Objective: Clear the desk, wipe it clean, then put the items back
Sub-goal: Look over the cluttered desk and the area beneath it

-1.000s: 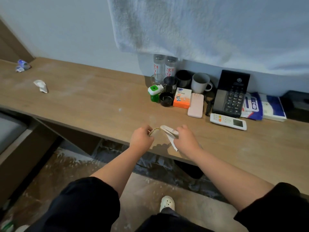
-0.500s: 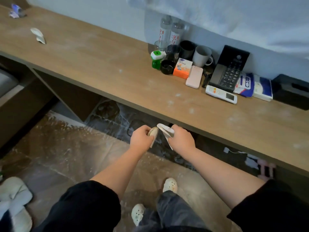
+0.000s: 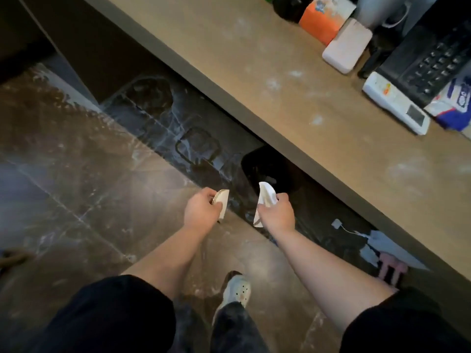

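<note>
Both hands have dropped below the desk's (image 3: 293, 103) front edge, over the floor. Fingers of the left hand (image 3: 201, 212) pinch a tan scrap (image 3: 223, 200); the right hand (image 3: 276, 212) pinches a white scrap (image 3: 266, 197), held upright. What looks like a dark bin (image 3: 254, 161) lies just ahead, nearer the right hand. Dust streaks the desk; phone (image 3: 428, 59) and remote (image 3: 395, 103) sit at its far right.

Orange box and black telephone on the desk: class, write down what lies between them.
In the head view, a pale pink block lies between the orange box and the black telephone.
</note>
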Demonstrator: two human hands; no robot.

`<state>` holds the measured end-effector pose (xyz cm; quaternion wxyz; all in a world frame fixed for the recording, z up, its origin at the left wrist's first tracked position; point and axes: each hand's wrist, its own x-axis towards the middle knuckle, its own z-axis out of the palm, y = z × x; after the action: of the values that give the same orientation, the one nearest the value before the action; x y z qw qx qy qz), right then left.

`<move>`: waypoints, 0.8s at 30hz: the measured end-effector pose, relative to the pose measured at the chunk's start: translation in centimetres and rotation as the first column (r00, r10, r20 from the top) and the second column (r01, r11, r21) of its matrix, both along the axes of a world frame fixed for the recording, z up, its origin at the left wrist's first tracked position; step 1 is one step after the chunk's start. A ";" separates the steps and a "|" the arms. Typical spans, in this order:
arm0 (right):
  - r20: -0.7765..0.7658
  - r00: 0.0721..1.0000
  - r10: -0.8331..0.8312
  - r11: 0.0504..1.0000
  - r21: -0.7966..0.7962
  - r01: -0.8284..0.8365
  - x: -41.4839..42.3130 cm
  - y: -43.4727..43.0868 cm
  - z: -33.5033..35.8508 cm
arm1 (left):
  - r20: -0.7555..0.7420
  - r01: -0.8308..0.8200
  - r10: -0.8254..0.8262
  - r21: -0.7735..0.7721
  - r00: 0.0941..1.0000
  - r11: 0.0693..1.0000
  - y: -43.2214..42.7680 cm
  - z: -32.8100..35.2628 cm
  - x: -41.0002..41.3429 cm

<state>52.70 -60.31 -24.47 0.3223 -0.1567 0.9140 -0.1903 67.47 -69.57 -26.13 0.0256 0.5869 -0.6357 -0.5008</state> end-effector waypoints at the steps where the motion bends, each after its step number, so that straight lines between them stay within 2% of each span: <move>1: 0.024 0.999 -0.033 0.999 0.013 0.033 -1.2 0.2 -1.4 | -0.011 -0.023 0.023 0.003 1.000 1.000 0.2 -1.3 -0.7; 4: 0.035 0.998 -0.055 0.995 0.084 0.052 -4.9 0.2 -5.6 | -0.046 -0.082 0.084 0.030 0.995 0.996 0.7 -4.8 -3.1; 7: -0.033 0.999 -0.015 0.989 0.147 0.020 -8.1 -0.9 -9.0 | -0.093 -0.121 0.128 0.081 0.987 0.989 0.6 -7.8 -5.9; 10: -0.141 0.990 -0.025 0.997 0.065 0.035 -10.9 -2.4 -11.2 | -0.121 -0.133 0.146 0.110 0.982 0.985 0.0 -10.1 -8.1; 12: -0.158 0.987 -0.008 1.000 -0.005 0.008 -12.3 -2.7 -12.4 | -0.120 -0.111 0.125 0.114 0.985 0.987 -0.4 -11.2 -9.1; 15: -0.163 0.986 -0.037 0.999 -0.027 0.033 -13.4 -2.9 -13.6 | -0.110 -0.068 0.081 0.119 0.991 0.991 -0.9 -12.1 -9.9; 16: -0.104 0.993 -0.048 0.998 -0.034 0.044 -13.5 -3.1 -13.6 | -0.092 -0.029 0.039 0.108 0.995 0.994 -1.0 -12.1 -9.9; 18: 0.169 0.985 -0.042 0.995 -0.085 0.057 -12.9 -3.5 -13.3 | -0.048 0.070 -0.066 0.090 0.997 0.993 -1.1 -11.9 -9.9; 20: 0.416 0.909 -0.009 0.982 -0.170 0.087 -11.7 -3.7 -12.4 | -0.022 0.159 -0.158 0.081 0.987 0.984 -1.2 -11.5 -9.8; 22: 0.482 0.872 0.089 0.976 -0.219 0.022 -10.8 -3.8 -11.7 | -0.015 0.219 -0.219 0.064 0.976 0.974 -1.3 -11.1 -9.7; 24: 0.465 0.860 0.210 0.966 -0.237 -0.108 -10.2 -4.0 -11.1 | -0.009 0.256 -0.256 0.045 0.967 0.966 -1.5 -10.9 -9.7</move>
<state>42.48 -64.29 -35.53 0.5387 -0.2110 0.7630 -0.2881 57.74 -71.05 -37.01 -0.0517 0.4994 -0.6946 -0.5152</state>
